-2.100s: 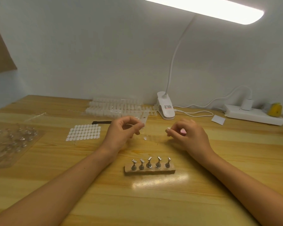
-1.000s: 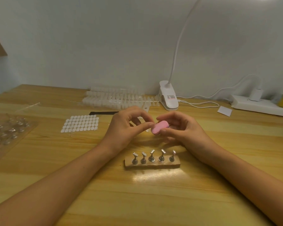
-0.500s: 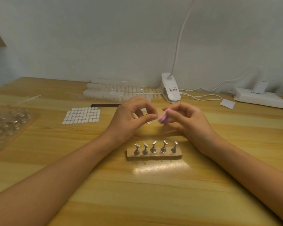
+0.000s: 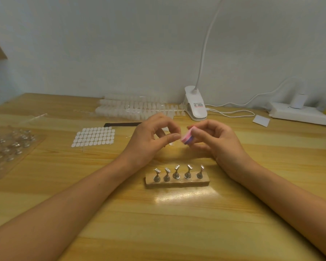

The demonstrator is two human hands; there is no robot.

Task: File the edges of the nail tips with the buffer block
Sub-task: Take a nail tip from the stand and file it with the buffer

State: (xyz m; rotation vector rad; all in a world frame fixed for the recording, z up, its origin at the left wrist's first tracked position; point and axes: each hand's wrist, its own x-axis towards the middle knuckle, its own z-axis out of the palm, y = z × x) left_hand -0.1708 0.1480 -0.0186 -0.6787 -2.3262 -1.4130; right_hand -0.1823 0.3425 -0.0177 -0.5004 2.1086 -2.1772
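Note:
My right hand grips a small pink buffer block with a purple layer, tilted on edge above the table. My left hand pinches a clear nail tip between thumb and forefinger; the tip is almost hidden by the fingertips. The block's end touches the pinched fingertips of the left hand. Strips of clear nail tips lie at the back of the table.
A wooden stand with several metal pegs sits just in front of both hands. A sheet of white adhesive dots and a black file lie to the left, a plastic tray far left. Clip lamp, power strip behind.
My right hand lifted the pink block from the table and brought it to the left hand's pinched tip. The block turned from flat to on edge.

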